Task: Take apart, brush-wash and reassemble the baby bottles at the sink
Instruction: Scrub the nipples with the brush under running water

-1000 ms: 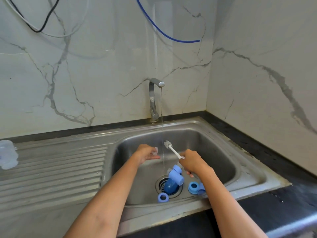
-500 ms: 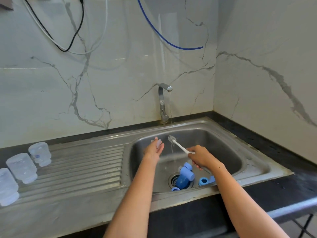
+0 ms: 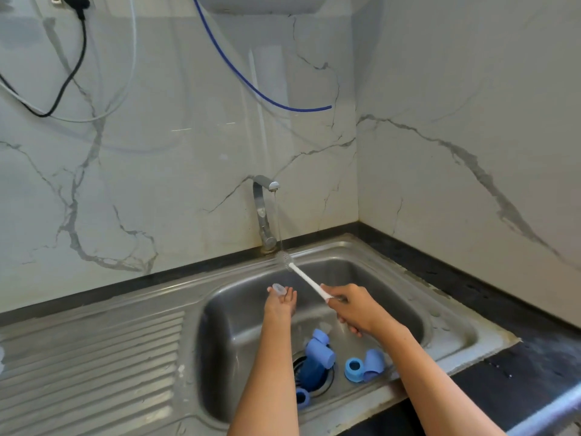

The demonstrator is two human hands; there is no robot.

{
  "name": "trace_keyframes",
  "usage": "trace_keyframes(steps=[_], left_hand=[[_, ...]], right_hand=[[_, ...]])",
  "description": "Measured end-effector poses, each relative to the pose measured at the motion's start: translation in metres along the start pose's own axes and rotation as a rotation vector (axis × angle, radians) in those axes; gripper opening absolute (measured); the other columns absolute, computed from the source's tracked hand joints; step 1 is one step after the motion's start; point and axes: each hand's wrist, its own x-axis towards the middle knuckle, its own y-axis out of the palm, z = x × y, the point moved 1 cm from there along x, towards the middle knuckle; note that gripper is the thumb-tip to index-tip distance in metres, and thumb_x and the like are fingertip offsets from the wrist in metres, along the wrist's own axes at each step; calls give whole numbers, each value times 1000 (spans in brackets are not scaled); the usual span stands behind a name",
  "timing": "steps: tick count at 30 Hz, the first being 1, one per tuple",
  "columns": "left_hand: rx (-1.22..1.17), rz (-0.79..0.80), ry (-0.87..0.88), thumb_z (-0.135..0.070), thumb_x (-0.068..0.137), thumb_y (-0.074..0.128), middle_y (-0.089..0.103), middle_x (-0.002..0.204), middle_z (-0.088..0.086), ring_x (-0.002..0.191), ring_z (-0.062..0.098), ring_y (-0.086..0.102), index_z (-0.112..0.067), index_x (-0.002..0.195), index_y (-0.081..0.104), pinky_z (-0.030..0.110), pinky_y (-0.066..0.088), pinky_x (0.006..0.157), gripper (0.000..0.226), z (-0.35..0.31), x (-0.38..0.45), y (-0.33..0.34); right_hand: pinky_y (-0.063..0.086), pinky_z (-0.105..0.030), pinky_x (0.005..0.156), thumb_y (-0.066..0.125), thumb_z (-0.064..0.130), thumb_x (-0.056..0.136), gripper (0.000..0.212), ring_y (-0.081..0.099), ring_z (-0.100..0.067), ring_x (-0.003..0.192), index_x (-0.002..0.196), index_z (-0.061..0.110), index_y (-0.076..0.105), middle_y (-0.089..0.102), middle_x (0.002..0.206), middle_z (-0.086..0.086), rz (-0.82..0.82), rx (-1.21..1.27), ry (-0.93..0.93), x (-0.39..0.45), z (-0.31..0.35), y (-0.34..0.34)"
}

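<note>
Both forearms reach forward over the steel sink [image 3: 446, 328]. The left hand [image 3: 280, 302] is held palm up above the basin, its fingers pinching a small clear teat [image 3: 279, 289] at the fingertips. The right hand [image 3: 352, 308], just right of it, grips the white handle of a thin brush [image 3: 309, 281] that slants up and left, its bristle head under the water stream from the tap [image 3: 263, 212]. Below the hands, blue bottle parts [image 3: 319, 354] lie around the sink's drain, with more blue rings [image 3: 361, 368] toward the sink's near right wall.
</note>
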Motion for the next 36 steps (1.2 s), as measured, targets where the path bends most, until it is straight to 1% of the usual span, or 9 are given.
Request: trace_keyframes(steps=[5,11,15,18,21,23,28,31,36], left_hand=[[-403,24,-163,-5,101,36,55,122,21,132,30,43,-3,91,50,43,31,111,17,-13,17,15],[-439,-12,-126,-13,104,31,57,97,12,77,25,55,-9,91,53,33,32,112,25,-17,30,18],[-232,28,-71,-6,102,35,60,112,23,101,31,61,-1,138,41,38,35,108,37,-8,22,20],[-123,90,-50,-1,100,40,66,87,22,79,28,66,5,137,40,40,39,103,38,-2,12,29],[-147,99,-93,-1,100,39,55,128,25,122,32,53,8,136,40,39,36,108,38,1,3,32],[-248,63,-108,-4,101,36,58,120,24,127,30,50,4,138,39,37,36,108,37,-1,8,27],[-334,-34,-74,-10,103,34,57,89,15,79,24,58,-4,140,40,31,30,112,38,-11,22,21],[-222,17,-129,-6,102,34,57,125,25,121,30,55,2,138,40,36,35,110,37,-8,19,24],[-156,92,-148,-5,102,35,54,129,26,129,30,48,5,137,40,38,35,107,37,-5,4,32]], right_hand=[[38,-22,38,49,22,97,40,39,-8,38,137,30,52,51,62,-3,89,38,23,3,1,5],[36,-24,40,49,23,96,31,39,-10,40,122,32,63,51,60,-5,169,200,79,-5,0,-6],[36,-21,38,47,23,98,39,38,-7,39,134,34,52,49,60,-1,109,130,74,-5,-1,2],[37,-19,38,44,23,100,45,38,-7,42,143,33,41,49,67,-1,55,34,45,-1,4,12],[38,-18,39,42,22,101,45,38,-8,45,146,30,38,48,69,-2,41,9,33,1,10,13],[37,-19,38,43,24,100,43,38,-7,42,142,32,43,48,65,-1,75,67,57,0,8,9],[36,-22,39,48,25,98,36,38,-8,38,132,29,56,49,56,-1,158,132,107,-3,-2,-4],[36,-21,38,47,26,98,40,37,-6,39,137,34,50,49,59,-1,104,138,103,-3,-3,-2],[37,-19,39,46,27,100,42,37,-5,41,141,36,44,48,63,-1,51,106,87,-2,3,4]])
